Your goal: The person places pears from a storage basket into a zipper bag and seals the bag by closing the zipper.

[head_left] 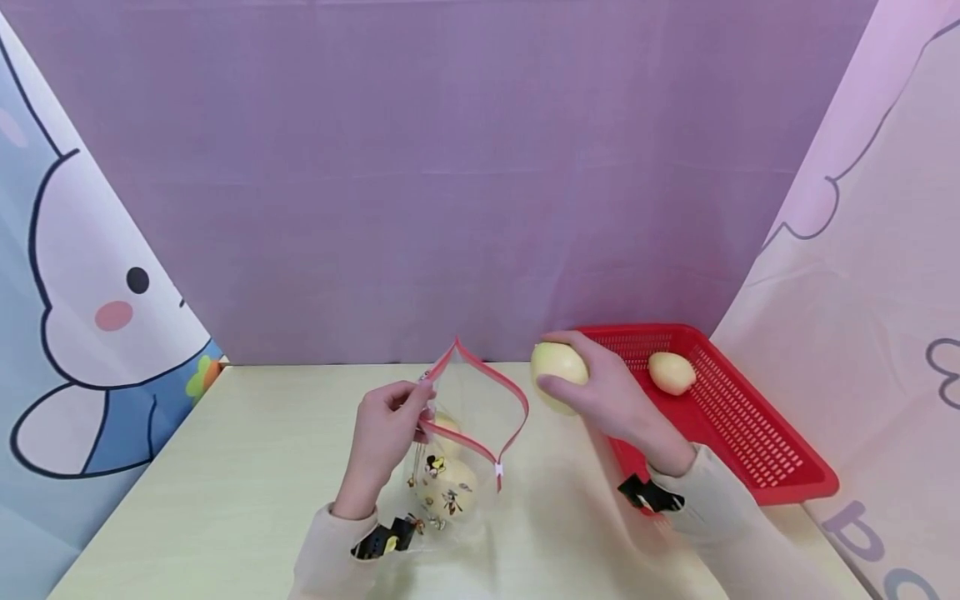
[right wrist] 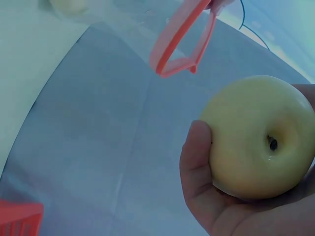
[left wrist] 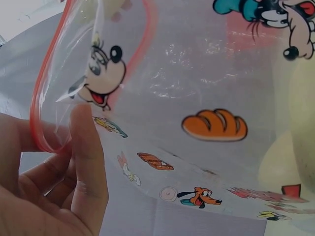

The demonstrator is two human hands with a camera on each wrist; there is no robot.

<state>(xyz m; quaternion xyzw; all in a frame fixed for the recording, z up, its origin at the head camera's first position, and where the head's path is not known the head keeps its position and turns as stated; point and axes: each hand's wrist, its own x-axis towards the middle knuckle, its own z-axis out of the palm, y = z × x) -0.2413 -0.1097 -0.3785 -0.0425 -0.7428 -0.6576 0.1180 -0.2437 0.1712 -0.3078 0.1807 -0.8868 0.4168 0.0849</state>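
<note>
In the head view, my left hand (head_left: pixel 386 433) pinches one corner of a clear zip bag (head_left: pixel 476 458) with a red zip edge and cartoon prints. The bag's mouth gapes, with a white slider at its near end. Pale yellow fruit (head_left: pixel 450 487) lies inside its lower part. My right hand (head_left: pixel 611 396) grips a round pale yellow apple (head_left: pixel 557 375) to the right of the bag's mouth, apart from it. The right wrist view shows the apple's dimpled end with a dark centre, thumb and fingers around its sides. In the left wrist view, thumb and fingers hold the red edge (left wrist: pixel 37 103).
A red plastic basket (head_left: pixel 813 475) with slotted walls stands at the right of the pale table (head_left: pixel 225 483), partly behind my right forearm. One more pale yellow fruit (head_left: pixel 671 372) lies in it. A purple cloth (head_left: pixel 480 183) hangs behind the table, with printed cloths at both sides.
</note>
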